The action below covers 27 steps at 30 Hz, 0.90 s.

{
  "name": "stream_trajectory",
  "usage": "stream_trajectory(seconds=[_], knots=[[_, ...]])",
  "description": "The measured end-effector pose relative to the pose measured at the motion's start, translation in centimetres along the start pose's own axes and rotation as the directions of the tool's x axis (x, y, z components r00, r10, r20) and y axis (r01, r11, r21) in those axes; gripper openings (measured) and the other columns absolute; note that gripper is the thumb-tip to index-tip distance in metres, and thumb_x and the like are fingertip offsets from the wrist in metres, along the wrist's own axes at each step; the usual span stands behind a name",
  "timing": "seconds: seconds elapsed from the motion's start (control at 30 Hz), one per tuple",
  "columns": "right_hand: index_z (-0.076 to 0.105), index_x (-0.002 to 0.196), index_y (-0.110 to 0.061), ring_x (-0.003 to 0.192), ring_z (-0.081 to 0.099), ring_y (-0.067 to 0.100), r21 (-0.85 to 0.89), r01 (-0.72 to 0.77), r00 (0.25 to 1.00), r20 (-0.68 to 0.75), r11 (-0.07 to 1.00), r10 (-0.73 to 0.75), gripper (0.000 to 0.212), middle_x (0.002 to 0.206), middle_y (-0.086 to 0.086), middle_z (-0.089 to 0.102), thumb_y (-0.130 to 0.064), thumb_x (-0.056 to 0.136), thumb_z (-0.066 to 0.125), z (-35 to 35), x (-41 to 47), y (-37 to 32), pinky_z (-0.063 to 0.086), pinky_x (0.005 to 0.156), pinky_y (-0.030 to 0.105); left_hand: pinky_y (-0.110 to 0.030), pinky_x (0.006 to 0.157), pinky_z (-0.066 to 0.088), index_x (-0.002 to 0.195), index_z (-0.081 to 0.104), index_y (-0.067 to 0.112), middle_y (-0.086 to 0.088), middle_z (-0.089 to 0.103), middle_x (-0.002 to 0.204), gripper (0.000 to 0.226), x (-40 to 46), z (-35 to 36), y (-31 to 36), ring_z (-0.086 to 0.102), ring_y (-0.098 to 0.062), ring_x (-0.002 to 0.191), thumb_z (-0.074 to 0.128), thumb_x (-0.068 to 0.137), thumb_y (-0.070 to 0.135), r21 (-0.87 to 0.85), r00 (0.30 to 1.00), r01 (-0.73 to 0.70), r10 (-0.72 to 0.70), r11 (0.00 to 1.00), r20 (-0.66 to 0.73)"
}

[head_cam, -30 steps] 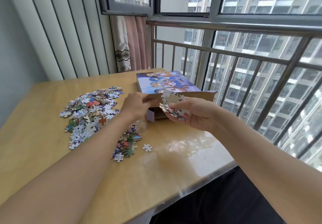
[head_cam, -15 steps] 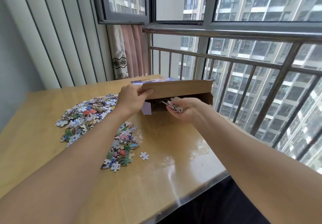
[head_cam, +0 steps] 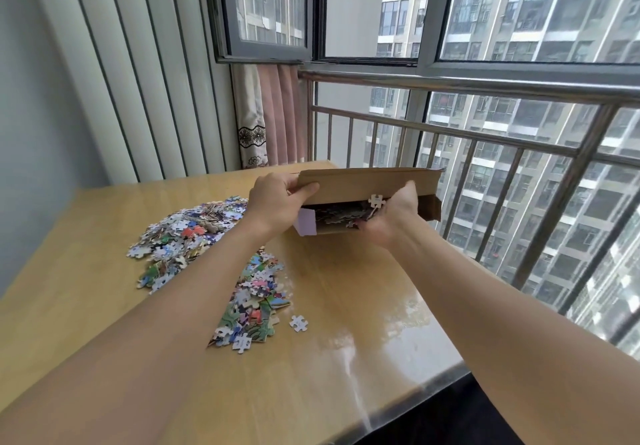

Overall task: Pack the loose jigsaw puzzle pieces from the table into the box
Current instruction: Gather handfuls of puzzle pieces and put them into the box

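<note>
The brown cardboard puzzle box (head_cam: 374, 181) lies at the table's far edge with its open end toward me. My left hand (head_cam: 277, 200) grips the raised top flap at its left corner, thumb on the flap. My right hand (head_cam: 394, 214) is at the box mouth, cupped round a handful of puzzle pieces (head_cam: 362, 219). Its fingertips are hidden inside, and one white piece (head_cam: 376, 201) sticks up beside them. A large loose pile (head_cam: 187, 233) lies left of the box, with a smaller pile (head_cam: 256, 299) nearer me under my left forearm. A single white piece (head_cam: 298, 322) lies beside it.
The wooden table (head_cam: 346, 323) has a glossy top; its right edge runs along a metal railing (head_cam: 485, 133) and window. A pink curtain (head_cam: 277, 115) hangs behind the far corner, and a ribbed wall panel (head_cam: 138, 81) stands on the left.
My right hand carried its handful from in front of the box into the opening. My left hand lifted the flap higher, hiding the printed lid. The camera tilted up.
</note>
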State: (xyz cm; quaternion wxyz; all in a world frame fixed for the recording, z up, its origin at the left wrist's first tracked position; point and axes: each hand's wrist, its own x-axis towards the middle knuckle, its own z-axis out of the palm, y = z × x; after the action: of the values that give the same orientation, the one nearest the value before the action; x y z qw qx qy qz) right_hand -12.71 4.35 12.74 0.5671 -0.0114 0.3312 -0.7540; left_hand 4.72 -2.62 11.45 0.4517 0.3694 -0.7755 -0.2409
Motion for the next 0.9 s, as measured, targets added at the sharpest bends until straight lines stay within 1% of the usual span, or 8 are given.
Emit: stream_trajectory(seconds=[0.13,0.27,0.37,0.43,0.57,0.63,0.73,0.9], knots=[[0.055,0.130,-0.019,0.094,0.070,0.026,-0.153,0.100,0.983,-0.136,0.983,-0.121,0.058,0.112,0.005,0.070,-0.064,0.100,0.034,-0.6,0.0,-0.4,0.059,0.068,0.039,-0.031,0.083,0.055,0.107,0.078,0.023,0.012,0.075,0.095,0.020,-0.3,-0.2,-0.4,0.068,-0.009,0.092,0.069,0.092,0.032,-0.016,1.000,0.014,-0.014,1.000,-0.007],[0.047,0.145,-0.021,0.112,0.061,0.025,-0.269,0.185,0.933,-0.255,0.945,-0.255,0.059,0.135,0.001,0.060,-0.058,0.102,0.031,-0.8,1.0,-0.9,0.053,0.096,0.041,-0.016,0.066,0.044,0.102,0.079,0.026,0.021,0.072,0.084,0.017,-0.4,0.0,-0.6,0.065,-0.003,0.082,0.069,0.092,0.034,0.004,1.000,0.000,0.000,1.000,-0.013],[0.045,0.148,-0.024,0.111,0.061,0.024,-0.251,0.206,0.947,-0.193,0.946,-0.257,0.074,0.131,0.000,0.061,-0.074,0.094,0.029,-0.7,1.5,-0.4,0.051,0.099,0.042,-0.007,0.059,0.038,0.099,0.079,0.027,0.032,0.066,0.070,0.014,-0.4,0.2,-0.8,0.059,0.011,0.070,0.070,0.091,0.034,0.004,1.000,0.004,-0.004,1.000,-0.015],[0.050,0.143,-0.027,0.102,0.063,0.021,-0.246,0.198,0.959,-0.151,0.949,-0.239,0.083,0.118,-0.001,0.064,-0.084,0.086,0.030,-0.6,1.7,0.1,0.053,0.093,0.041,-0.011,0.064,0.041,0.102,0.079,0.026,0.030,0.067,0.076,0.016,-0.5,0.2,-0.8,0.060,0.011,0.072,0.070,0.091,0.034,-0.004,1.000,0.005,-0.005,1.000,-0.017],[0.034,0.156,-0.029,0.132,0.051,0.025,-0.383,0.160,0.972,-0.100,0.910,-0.213,0.089,0.148,0.000,0.050,-0.084,0.086,0.027,-1.3,1.7,0.5,0.040,0.114,0.046,-0.023,0.075,0.052,0.104,0.078,0.027,0.023,0.073,0.087,0.017,-0.6,-0.1,-1.1,0.067,0.000,0.085,0.070,0.091,0.033,-0.027,1.000,0.014,-0.014,1.000,-0.008],[0.031,0.156,-0.029,0.130,0.052,0.024,-0.461,0.160,0.967,-0.106,0.873,-0.234,0.086,0.144,-0.001,0.053,-0.082,0.089,0.026,-1.8,1.6,0.7,0.038,0.115,0.045,-0.031,0.081,0.056,0.103,0.079,0.027,0.018,0.074,0.088,0.017,-0.8,-0.2,-1.2,0.069,-0.006,0.088,0.070,0.091,0.034,-0.019,1.000,0.021,-0.021,1.000,0.005],[0.046,0.145,-0.031,0.109,0.063,0.018,-0.445,0.168,0.965,-0.105,0.879,-0.238,0.086,0.112,-0.007,0.064,-0.088,0.082,0.034,-2.2,1.4,1.2,0.046,0.108,0.040,-0.033,0.082,0.056,0.102,0.079,0.027,0.019,0.074,0.086,0.017,-1.1,0.1,-1.2,0.069,-0.003,0.086,0.070,0.090,0.035,-0.012,1.000,0.022,-0.022,1.000,-0.006],[0.062,0.127,-0.027,0.095,0.070,0.020,-0.283,0.130,0.989,-0.027,0.950,-0.143,0.086,0.111,-0.001,0.073,-0.092,0.075,0.040,-2.4,1.1,1.5,0.055,0.068,0.034,-0.029,0.083,0.055,0.106,0.078,0.023,0.015,0.075,0.092,0.020,-1.4,0.2,-1.4,0.068,-0.002,0.088,0.070,0.091,0.034,-0.022,0.999,0.030,-0.030,0.999,-0.010]])
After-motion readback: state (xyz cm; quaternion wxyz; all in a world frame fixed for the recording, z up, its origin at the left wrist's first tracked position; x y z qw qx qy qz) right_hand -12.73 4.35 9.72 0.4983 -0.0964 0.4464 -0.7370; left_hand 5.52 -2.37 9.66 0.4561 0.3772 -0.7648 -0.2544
